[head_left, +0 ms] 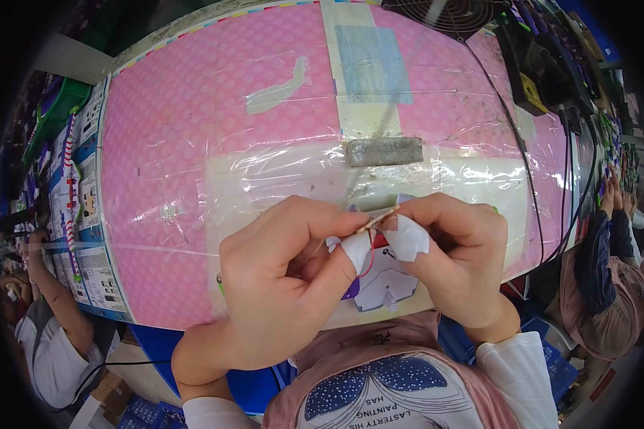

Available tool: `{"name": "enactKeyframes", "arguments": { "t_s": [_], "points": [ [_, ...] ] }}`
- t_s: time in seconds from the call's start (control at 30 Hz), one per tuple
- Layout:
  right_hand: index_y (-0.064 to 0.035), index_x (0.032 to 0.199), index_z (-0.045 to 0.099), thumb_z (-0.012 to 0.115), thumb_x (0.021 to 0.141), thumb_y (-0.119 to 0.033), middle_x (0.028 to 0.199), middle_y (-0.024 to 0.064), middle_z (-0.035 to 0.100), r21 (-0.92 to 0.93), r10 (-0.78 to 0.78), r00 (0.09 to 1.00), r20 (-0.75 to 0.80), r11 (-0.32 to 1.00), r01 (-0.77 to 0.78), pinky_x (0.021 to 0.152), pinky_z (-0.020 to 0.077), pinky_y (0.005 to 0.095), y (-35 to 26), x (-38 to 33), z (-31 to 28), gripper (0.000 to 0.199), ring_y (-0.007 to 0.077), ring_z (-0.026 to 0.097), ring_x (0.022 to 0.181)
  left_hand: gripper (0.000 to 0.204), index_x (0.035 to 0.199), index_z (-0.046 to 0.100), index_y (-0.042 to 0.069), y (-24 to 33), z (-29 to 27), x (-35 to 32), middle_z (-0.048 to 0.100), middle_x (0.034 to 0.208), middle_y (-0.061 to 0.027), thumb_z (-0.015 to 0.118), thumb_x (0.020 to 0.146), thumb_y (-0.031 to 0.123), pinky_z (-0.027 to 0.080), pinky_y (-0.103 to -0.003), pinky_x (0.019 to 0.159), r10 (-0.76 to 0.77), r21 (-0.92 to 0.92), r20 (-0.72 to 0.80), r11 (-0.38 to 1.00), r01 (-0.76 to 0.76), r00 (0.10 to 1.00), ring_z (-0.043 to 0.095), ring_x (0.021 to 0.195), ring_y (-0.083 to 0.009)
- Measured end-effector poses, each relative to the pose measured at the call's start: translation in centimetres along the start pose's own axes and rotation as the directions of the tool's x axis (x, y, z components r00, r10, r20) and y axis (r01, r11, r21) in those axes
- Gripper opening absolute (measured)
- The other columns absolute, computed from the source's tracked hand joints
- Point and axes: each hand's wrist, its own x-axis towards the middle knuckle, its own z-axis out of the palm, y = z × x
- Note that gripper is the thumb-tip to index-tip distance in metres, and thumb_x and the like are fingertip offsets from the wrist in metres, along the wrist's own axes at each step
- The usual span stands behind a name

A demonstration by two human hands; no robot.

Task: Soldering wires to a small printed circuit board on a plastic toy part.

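My left hand (pixel 283 275) and my right hand (pixel 454 254) meet over the near edge of a pink work table (pixel 193 143). Together they pinch a thin copper-coloured wire (pixel 378 218) between thumbs and forefingers. White tape wraps my left thumb tip and my right fingertip. A thin red wire (pixel 370 261) loops down below my left thumb. Under the hands lies a small white and purple part (pixel 386 282) on the table, partly hidden.
A grey rectangular block (pixel 384 151) lies on clear plastic film in mid-table. A black fan (pixel 447 14) and black cables (pixel 522 143) sit at the far right. Printed sheets (pixel 86 207) line the left edge. Other people sit at left (pixel 50 314) and right (pixel 608 286).
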Motion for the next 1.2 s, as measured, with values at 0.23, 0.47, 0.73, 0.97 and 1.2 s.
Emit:
{"name": "enactKeyframes", "arguments": {
  "t_s": [0.23, 0.47, 0.73, 0.97, 1.2],
  "points": [
    [0.0040, 0.088, 0.061, 0.063, 0.079, -0.005, 0.067, 0.0055, 0.063, -0.009, 0.013, 1.000, -0.026, 1.000, -0.013, 0.053, 0.0456, 0.0187, -0.3, -0.2, 0.2, 0.013, 0.0044, 0.057, 0.059, 0.014, 0.092, 0.056, -0.004, 1.5, -0.3, -0.2, 0.059, 0.086, -0.0054, 0.060, 0.079, -0.004, 0.037, -0.015, 0.056, -0.152, 0.054, 0.072, 0.987, 0.149, 0.986, 0.049, 0.068, -0.0021],
    [0.0037, 0.088, 0.062, 0.062, 0.079, -0.005, 0.067, 0.0056, 0.063, -0.086, -0.028, 0.997, -0.070, 0.996, 0.022, 0.052, 0.0454, 0.0188, -0.2, -0.3, 0.4, 0.012, 0.0048, 0.057, 0.058, 0.014, 0.092, 0.055, -0.004, 1.4, -0.4, -0.2, 0.059, 0.085, -0.0052, 0.060, 0.079, -0.005, 0.037, -0.015, 0.056, -0.144, 0.091, 0.082, 0.986, 0.137, 0.986, 0.048, 0.067, -0.0020],
    [0.0028, 0.087, 0.062, 0.061, 0.085, -0.010, 0.069, 0.0045, 0.062, 0.133, 0.145, 0.989, 0.041, 0.980, -0.149, 0.049, 0.0418, 0.0177, -0.5, -0.1, -0.2, 0.013, 0.0045, 0.054, 0.060, 0.014, 0.089, 0.058, -0.003, 1.2, -0.2, -0.1, 0.060, 0.084, -0.0064, 0.062, 0.076, -0.007, 0.037, -0.016, 0.052, -0.080, 0.087, 0.086, 0.994, 0.073, 0.993, 0.050, 0.063, -0.0036],
    [0.0030, 0.090, 0.060, 0.059, 0.086, -0.012, 0.073, 0.0026, 0.060, 0.267, 0.151, 0.984, 0.092, 0.948, -0.170, 0.055, 0.0423, 0.0171, 0.5, -0.3, -0.8, 0.015, 0.0047, 0.053, 0.063, 0.019, 0.084, 0.064, -0.001, -0.2, 0.9, -0.1, 0.062, 0.081, -0.0128, 0.068, 0.066, -0.006, 0.045, -0.021, 0.050, 0.333, 0.286, 0.038, 0.900, -0.330, 0.942, 0.059, 0.063, -0.0137],
    [0.0037, 0.087, 0.059, 0.058, 0.086, -0.011, 0.070, 0.0021, 0.059, 0.157, 0.274, 0.951, 0.145, 0.942, -0.296, 0.053, 0.0424, 0.0195, -1.1, -0.1, -2.2, 0.015, 0.0051, 0.053, 0.062, 0.025, 0.090, 0.064, -0.003, 0.3, 1.4, -0.4, 0.062, 0.083, -0.0129, 0.069, 0.066, 0.002, 0.046, -0.023, 0.046, 0.584, 0.620, 0.234, 0.526, -0.582, 0.777, 0.059, 0.058, -0.0178]
  ]
}}
